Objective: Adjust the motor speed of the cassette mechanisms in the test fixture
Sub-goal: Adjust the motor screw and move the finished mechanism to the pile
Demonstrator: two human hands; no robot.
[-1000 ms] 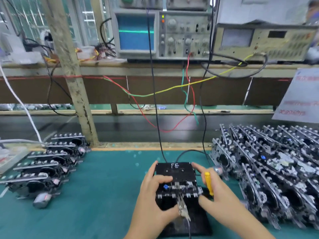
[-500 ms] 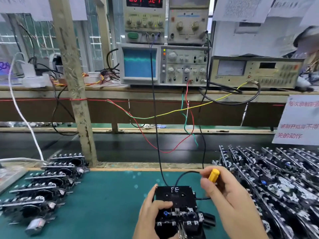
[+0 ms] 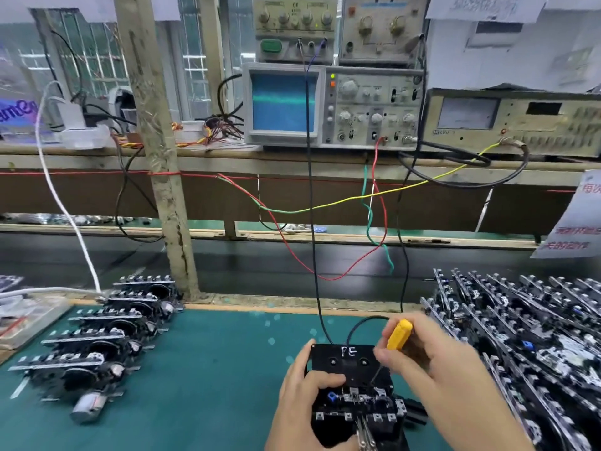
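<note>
- The black test fixture (image 3: pixel 349 366), marked "FE" in white, sits on the green bench mat (image 3: pixel 208 369) at the bottom centre of the view, with a cassette mechanism (image 3: pixel 357 408) seated in its near half.
- The left hand (image 3: pixel 305 395) grips the fixture's left edge, thumb along the side and fingers curled over the top beside a small blue part (image 3: pixel 331 396).
- The right hand (image 3: pixel 432 362) pinches a yellow-handled screwdriver (image 3: pixel 398 334), its thin shaft slanting down to the mechanism; the tip's exact contact is too small to make out.
- Black leads (image 3: pixel 313 222) rise from the fixture's far edge to the instruments above.
- Finished or waiting mechanisms lie in a row on the left (image 3: pixel 97 346) and a dense stack on the right (image 3: pixel 527 336).
- On the shelf behind, an oscilloscope (image 3: pixel 331 105) shows a blurred horizontal trace on its blue screen, with a beige meter unit (image 3: pixel 514 122) beside it.
</note>
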